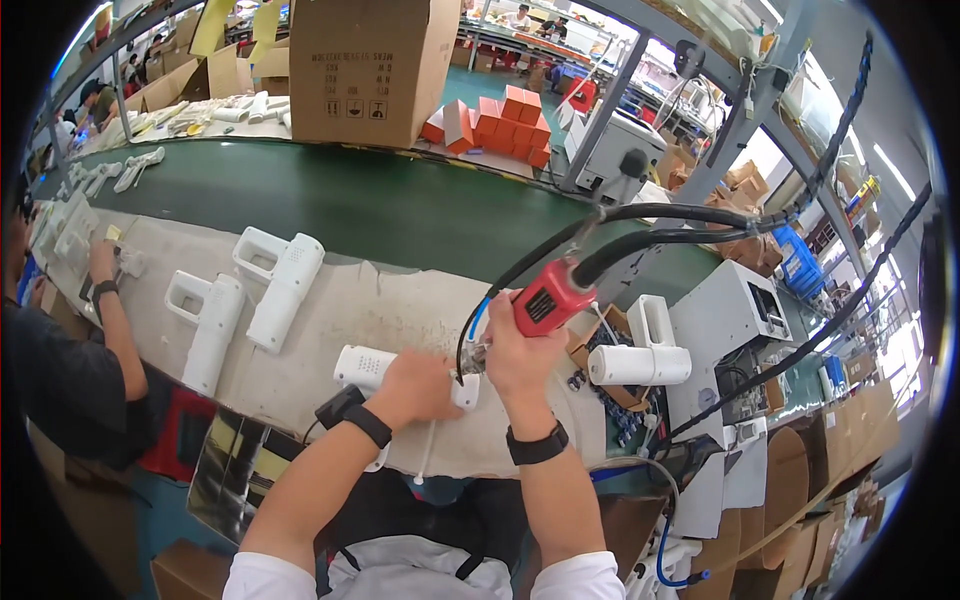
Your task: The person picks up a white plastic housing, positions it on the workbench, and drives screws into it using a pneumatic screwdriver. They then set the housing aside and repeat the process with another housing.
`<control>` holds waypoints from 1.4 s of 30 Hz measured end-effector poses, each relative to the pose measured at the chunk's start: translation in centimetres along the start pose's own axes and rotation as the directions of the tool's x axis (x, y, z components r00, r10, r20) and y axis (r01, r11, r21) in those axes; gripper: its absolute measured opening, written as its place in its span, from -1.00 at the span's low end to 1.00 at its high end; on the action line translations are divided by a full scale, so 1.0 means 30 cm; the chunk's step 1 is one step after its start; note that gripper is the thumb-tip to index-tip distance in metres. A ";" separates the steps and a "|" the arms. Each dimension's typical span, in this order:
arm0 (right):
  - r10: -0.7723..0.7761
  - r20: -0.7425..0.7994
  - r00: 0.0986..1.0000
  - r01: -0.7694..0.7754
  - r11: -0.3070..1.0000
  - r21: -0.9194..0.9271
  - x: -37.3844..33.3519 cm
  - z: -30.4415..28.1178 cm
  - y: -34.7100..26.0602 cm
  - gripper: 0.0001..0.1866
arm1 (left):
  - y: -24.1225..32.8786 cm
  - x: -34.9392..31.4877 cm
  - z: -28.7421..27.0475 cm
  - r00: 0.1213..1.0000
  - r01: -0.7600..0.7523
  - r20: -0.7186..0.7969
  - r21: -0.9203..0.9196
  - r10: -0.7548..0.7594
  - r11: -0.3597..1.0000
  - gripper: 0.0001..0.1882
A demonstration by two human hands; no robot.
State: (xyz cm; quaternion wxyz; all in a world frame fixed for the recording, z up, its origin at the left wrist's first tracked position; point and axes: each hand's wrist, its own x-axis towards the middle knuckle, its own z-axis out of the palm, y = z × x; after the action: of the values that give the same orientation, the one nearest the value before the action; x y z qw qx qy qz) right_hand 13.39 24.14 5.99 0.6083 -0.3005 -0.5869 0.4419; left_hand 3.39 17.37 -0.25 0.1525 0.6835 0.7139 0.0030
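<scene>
At the far left a co-worker's hand (103,262) is at a pale part. Next, two white handled housings (212,330) (285,295) lie side by side on the worktop (390,300), slightly apart. Near the front edge, a vented white housing (360,367) lies beneath the person's left hand (415,385); that hand's fingers point rightward over it, blurred, and whether they grip it cannot be told. Just right, the right hand (522,360) has its fingers wrapped around a red tool (552,298), corded from above, its lower end beside the vented white housing. Further right, another white housing (640,366) rests at a carton (628,396), near a white machine (705,330).
</scene>
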 end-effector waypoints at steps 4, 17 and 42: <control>-0.089 0.064 0.994 0.089 0.996 -0.002 0.003 0.004 0.022 -0.91 | 0.006 -0.012 -0.035 0.999 0.035 -0.029 -0.115 -0.038 0.993 -0.27; -0.139 0.044 0.989 0.131 0.978 0.162 0.010 -0.048 -0.217 -0.90 | -0.024 0.052 0.059 0.975 0.026 -0.220 -0.056 -0.038 0.998 -0.33; -0.004 0.060 0.998 0.001 0.999 0.040 -0.022 -0.015 -0.073 -0.94 | -0.037 0.042 0.041 0.975 -0.011 -0.222 -0.108 -0.013 0.994 -0.41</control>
State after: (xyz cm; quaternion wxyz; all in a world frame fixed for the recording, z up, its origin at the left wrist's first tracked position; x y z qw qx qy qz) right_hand 14.30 22.68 7.58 0.5969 -0.2740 -0.5962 0.4618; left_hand 2.56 18.27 -1.93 0.1086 0.6692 0.7256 0.1182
